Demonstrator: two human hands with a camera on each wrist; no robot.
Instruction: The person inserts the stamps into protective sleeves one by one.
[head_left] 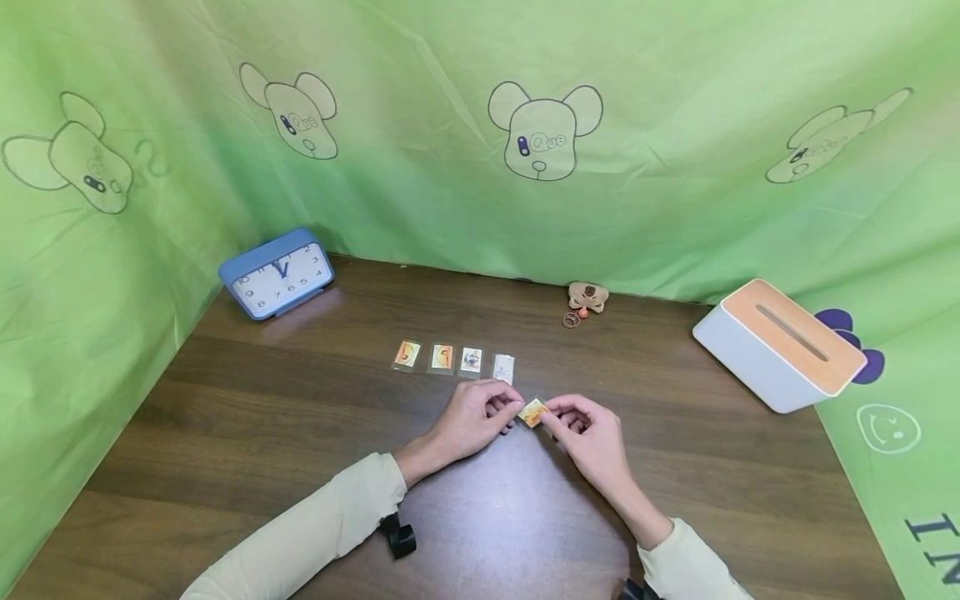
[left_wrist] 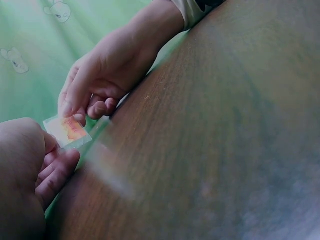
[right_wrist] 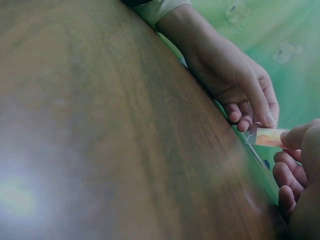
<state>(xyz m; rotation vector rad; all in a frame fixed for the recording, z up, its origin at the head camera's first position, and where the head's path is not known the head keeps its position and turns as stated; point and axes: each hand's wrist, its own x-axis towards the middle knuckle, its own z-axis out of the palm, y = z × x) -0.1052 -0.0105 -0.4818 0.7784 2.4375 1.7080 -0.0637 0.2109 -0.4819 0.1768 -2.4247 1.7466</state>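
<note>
An orange-and-yellow stamp in a clear sleeve (head_left: 534, 412) is held up between both hands, above the dark wooden table. My right hand (head_left: 592, 433) pinches its right side, the thumb lying over the stamp's face in the right wrist view. At the opposite edge, the thumb and fingertips of my left hand (head_left: 476, 419) pinch the clear border. Behind the left hand lie several sleeved stamps in a row: two orange ones (head_left: 407, 353) (head_left: 442, 357), a blue-and-white one (head_left: 471, 360) and a pale one (head_left: 504, 368), whose lower edge is close to the left knuckles.
A blue clock (head_left: 279, 273) stands at the back left of the table (head_left: 247, 467). Near the back edge lies a brown bear-shaped trinket (head_left: 588, 296) with a ring. On the right sits a white tissue box (head_left: 780, 346) with a wooden lid. Green cloth (head_left: 420, 167) hangs around the table.
</note>
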